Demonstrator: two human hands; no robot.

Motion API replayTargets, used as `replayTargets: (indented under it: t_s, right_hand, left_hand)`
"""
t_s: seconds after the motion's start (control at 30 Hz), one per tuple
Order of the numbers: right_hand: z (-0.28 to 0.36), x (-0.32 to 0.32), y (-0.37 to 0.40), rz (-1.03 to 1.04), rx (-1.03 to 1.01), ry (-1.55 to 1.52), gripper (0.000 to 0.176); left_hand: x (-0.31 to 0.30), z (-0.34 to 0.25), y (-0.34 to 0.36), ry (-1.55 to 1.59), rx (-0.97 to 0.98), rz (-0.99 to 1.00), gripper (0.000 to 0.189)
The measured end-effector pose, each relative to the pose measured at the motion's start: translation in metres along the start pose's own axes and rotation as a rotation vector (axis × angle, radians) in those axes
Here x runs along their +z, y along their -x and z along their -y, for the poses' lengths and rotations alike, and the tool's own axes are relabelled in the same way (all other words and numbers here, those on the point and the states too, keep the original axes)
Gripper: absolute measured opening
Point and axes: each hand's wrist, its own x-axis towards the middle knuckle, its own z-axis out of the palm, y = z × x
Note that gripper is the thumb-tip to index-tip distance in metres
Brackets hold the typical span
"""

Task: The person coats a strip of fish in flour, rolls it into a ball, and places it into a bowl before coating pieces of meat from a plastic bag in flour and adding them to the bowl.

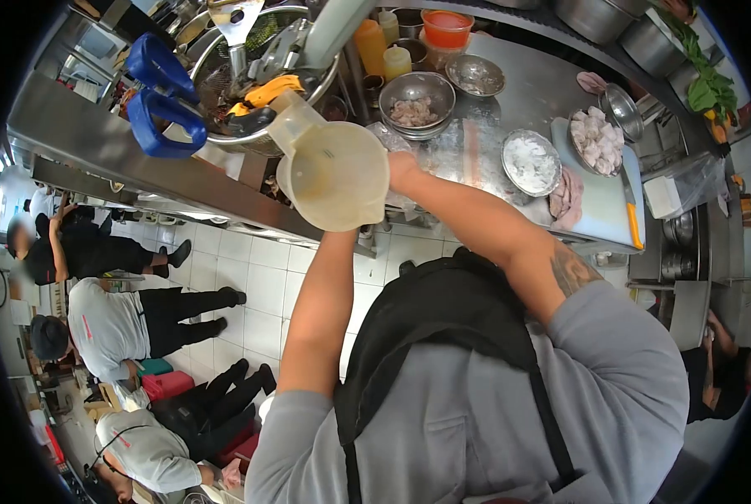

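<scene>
A translucent plastic measuring jug (339,181) is held up in front of me, its handle pointing to the upper left and its inside facing the camera. My right hand (403,172) is at the jug's right side, with its fingers hidden behind the wall. My left forearm rises to the jug from below, and the left hand itself is hidden behind it. Just beyond the right hand, a metal bowl (417,99) with pale pinkish pieces stands on the steel counter (527,84). A crumpled clear plastic bag (385,137) lies close to that hand.
Blue-handled scissors (167,97) jut from a utensil basket (266,139). On the right are a bowl of white powder (532,163), a bowl of pale chunks (596,141), a cloth (567,198) and a yellow-handled knife (632,220) on a cutting board. Several co-workers stand left.
</scene>
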Motion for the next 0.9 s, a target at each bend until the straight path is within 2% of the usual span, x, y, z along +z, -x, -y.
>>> replayTargets:
  t_s: [0.1,0.17,0.2,0.23,0.27,0.37,0.47,0.53,0.63,0.77,0.9]
  right_hand:
    - [-0.026,0.072,-0.044,-0.041,-0.155,0.214,0.033]
    - [-0.066,0.133,-0.085,-0.202,-0.322,0.109,0.032]
    - [-0.076,0.131,-0.087,-0.222,-0.359,0.052,0.032]
    - [-0.086,0.128,-0.089,-0.241,-0.397,-0.003,0.032]
    - [-0.085,0.094,-0.078,-0.202,-0.389,-0.061,0.032]
    - [-0.105,0.062,-0.089,-0.068,-0.412,-0.306,0.031]
    - [-0.126,0.048,-0.109,-0.008,-0.436,-0.438,0.033]
    - [-0.120,0.034,-0.101,0.058,-0.356,-0.516,0.036]
    - [-0.079,-0.025,-0.049,0.157,-0.205,-0.633,0.040]
    - [-0.051,-0.064,-0.006,0.095,-0.225,-0.699,0.042]
    - [-0.051,-0.073,0.000,0.039,-0.261,-0.822,0.037]
  left_hand:
    - [0.010,0.020,0.024,0.029,0.067,-0.049,0.030]
    - [-0.007,0.005,0.039,-0.066,-0.028,-0.043,0.031]
    - [-0.012,0.001,0.044,-0.112,-0.077,-0.040,0.032]
    - [-0.004,0.013,0.046,0.000,0.022,-0.156,0.032]
    - [0.010,0.034,0.047,0.110,0.119,-0.275,0.033]
    - [0.038,0.062,0.041,0.292,0.191,-0.399,0.040]
    - [0.036,0.052,0.022,0.434,0.161,-0.354,0.038]
    - [0.035,0.042,0.009,0.504,0.140,-0.316,0.036]
    - [0.035,0.035,-0.004,0.572,0.120,-0.284,0.035]
    - [0.031,0.028,-0.014,0.626,0.104,-0.253,0.032]
    - [0.018,0.027,-0.022,0.676,0.081,-0.233,0.030]
